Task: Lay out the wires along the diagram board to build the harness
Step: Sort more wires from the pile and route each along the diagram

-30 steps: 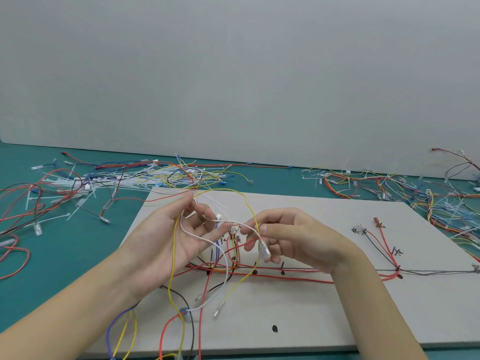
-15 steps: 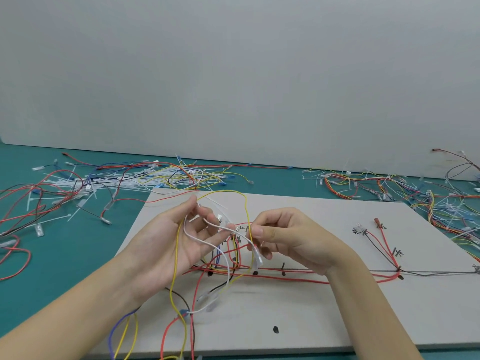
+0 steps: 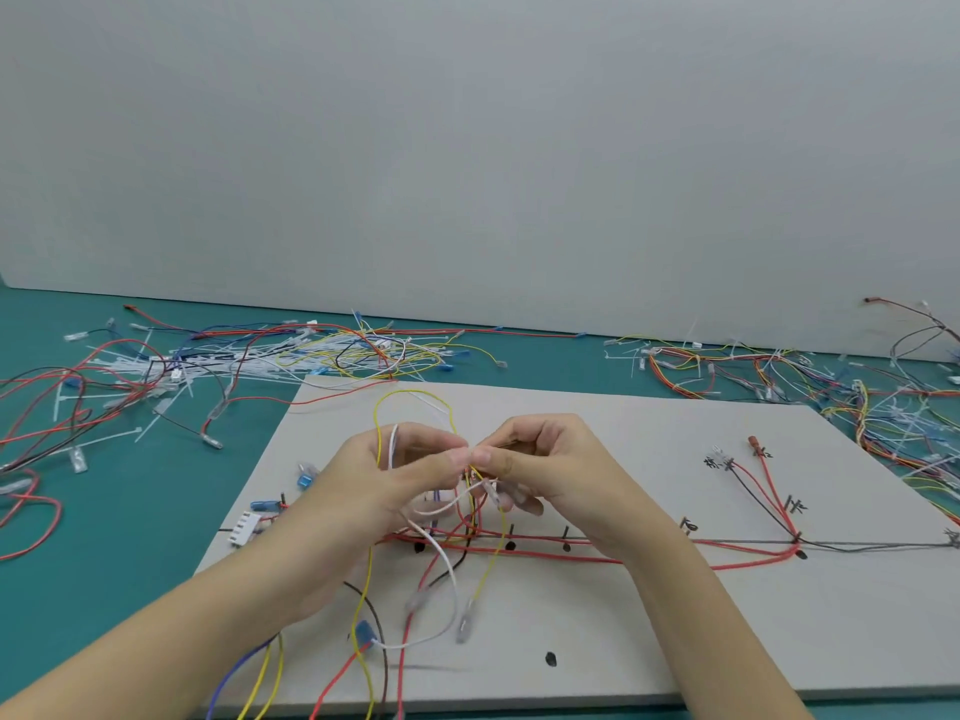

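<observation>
Just above the board (image 3: 649, 641), the left hand (image 3: 395, 480) and right hand (image 3: 545, 470) meet fingertip to fingertip, both pinching thin wires: a yellow wire (image 3: 410, 394) loops up behind them and a white wire (image 3: 447, 563) hangs down. Red wires (image 3: 675, 561) lie along the board's marked line. Loose wires litter the table (image 3: 130, 511).

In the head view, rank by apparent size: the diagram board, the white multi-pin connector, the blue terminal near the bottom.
1. diagram board, by far the largest.
2. white multi-pin connector.
3. blue terminal, only slightly smaller; it sits nearer the camera, so that ranking is unsure.
</observation>
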Demonstrator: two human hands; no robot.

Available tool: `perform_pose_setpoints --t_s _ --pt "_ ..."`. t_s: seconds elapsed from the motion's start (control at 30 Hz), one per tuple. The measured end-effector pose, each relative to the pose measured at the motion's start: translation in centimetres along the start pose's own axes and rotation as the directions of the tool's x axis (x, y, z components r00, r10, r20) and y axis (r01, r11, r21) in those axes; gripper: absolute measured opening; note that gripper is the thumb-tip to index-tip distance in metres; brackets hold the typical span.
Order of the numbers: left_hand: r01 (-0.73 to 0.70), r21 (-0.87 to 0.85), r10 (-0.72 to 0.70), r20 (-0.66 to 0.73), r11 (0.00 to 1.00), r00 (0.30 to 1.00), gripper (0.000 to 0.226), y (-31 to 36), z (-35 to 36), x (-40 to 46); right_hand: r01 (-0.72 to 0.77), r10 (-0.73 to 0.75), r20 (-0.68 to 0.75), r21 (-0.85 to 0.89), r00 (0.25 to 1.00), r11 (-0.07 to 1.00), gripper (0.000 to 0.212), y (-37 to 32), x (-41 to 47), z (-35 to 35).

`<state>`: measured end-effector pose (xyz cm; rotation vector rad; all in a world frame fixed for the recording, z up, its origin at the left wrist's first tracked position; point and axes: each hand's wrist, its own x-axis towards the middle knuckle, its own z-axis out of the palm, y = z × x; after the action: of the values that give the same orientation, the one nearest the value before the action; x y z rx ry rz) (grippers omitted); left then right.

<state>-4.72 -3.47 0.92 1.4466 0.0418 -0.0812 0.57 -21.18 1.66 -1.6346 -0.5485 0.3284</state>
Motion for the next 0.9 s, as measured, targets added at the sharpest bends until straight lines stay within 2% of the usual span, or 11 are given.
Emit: perform_pose_setpoints --t_s 0.17,0.37,0.43,0.57,0.63,0.8,0.9 --pt "-0.011 0.083 0.014 -0.034 0.996 0.999 0.064 -0.11 0.56 -0.22 0.039 -0.038 -0.068 0.014 0.997 0.999 0.01 -0.18 0.09 0.38" --pt "-0.034 0.104 0.033 0.014 0.994 0.999 0.072 -0.1 0.39 -0.33 -0.007 0.007 -0.064 0.01 0.998 1.0 0.006 -0.28 -0.04 0.39" --pt "-0.068 0.146 0.065 0.024 0.987 0.998 0.069 -0.13 0.5 -0.51 -0.021 0.02 -0.054 -0.007 0.998 1.0 0.004 -0.33 -0.13 0.28" --pt "-0.147 0.153 0.142 0.041 0.977 0.989 0.043 -0.4 0.57 -0.34 -0.034 0.028 -0.061 -0.096 0.998 0.995 0.007 -0.49 -0.22 -0.01" --pt "-0.195 0.173 0.187 0.066 0.965 0.98 0.037 -0.4 0.59 -0.32 -0.038 0.031 -0.056 -0.121 0.998 0.992 0.01 -0.56 -0.21 -0.13" --pt "-0.326 0.28 0.303 0.121 0.903 0.945 0.028 -0.58 0.75 -0.59 -0.058 0.057 -0.009 -0.024 0.998 0.998 0.011 -0.57 -0.24 -0.08" --pt "-0.338 0.32 0.319 0.111 0.885 0.941 0.026 -0.84 0.8 -0.7 -0.062 0.062 -0.005 -0.024 0.998 0.998 0.013 -0.59 -0.38 -0.14"
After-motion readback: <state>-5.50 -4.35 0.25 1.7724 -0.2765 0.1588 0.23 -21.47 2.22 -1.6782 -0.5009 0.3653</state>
